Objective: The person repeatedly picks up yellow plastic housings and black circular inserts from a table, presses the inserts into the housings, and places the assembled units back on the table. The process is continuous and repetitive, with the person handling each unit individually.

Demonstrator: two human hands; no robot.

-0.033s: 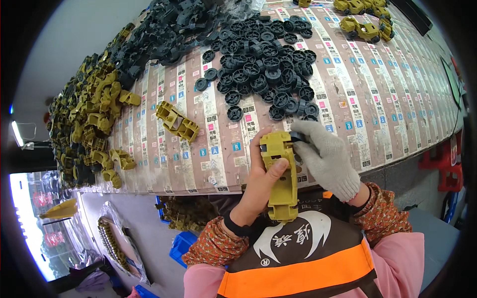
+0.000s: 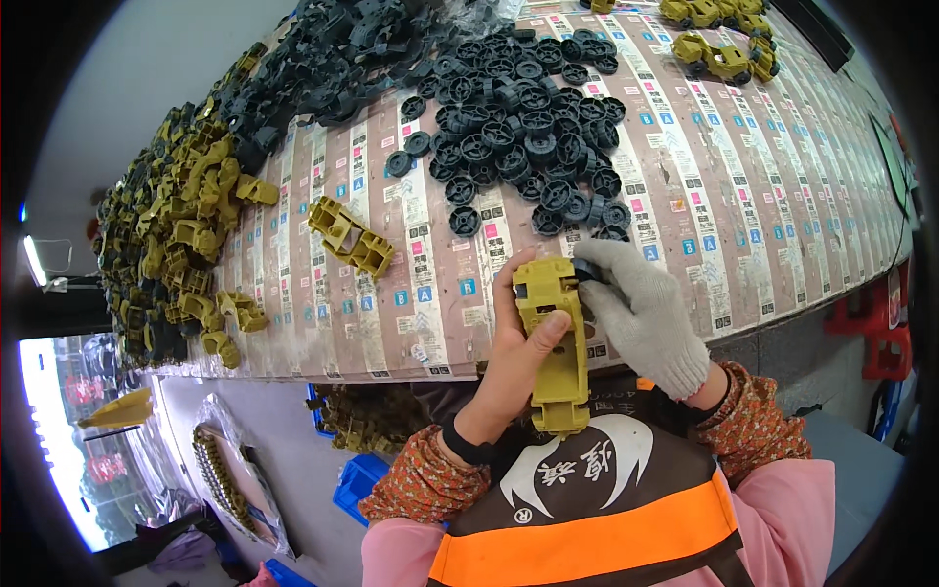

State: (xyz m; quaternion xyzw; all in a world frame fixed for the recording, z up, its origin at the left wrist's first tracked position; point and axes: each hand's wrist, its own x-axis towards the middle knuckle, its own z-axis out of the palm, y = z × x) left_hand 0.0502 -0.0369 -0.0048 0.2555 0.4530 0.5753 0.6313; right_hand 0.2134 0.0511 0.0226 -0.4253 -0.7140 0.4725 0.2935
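Watching the head view: next to no change since the last frame. The things on the table (image 2: pixel 372 354) sit a hair over in the picture, probably my camera moving.

Bare left hand (image 2: pixel 514 362), lower centre of frame, grips the yellow vehicle body (image 2: pixel 559 377), thumb across it. Gloved right hand (image 2: pixel 648 318) pinches a dark wheel (image 2: pixel 585 269) at the body's upper right side. Can't tell if it's seated; glove covers most of it. So I judge the work is at the same point, mid-fit.

Wheel pile (image 2: pixel 533 122) upper centre, spare yellow body (image 2: pixel 350 238) left of centre.
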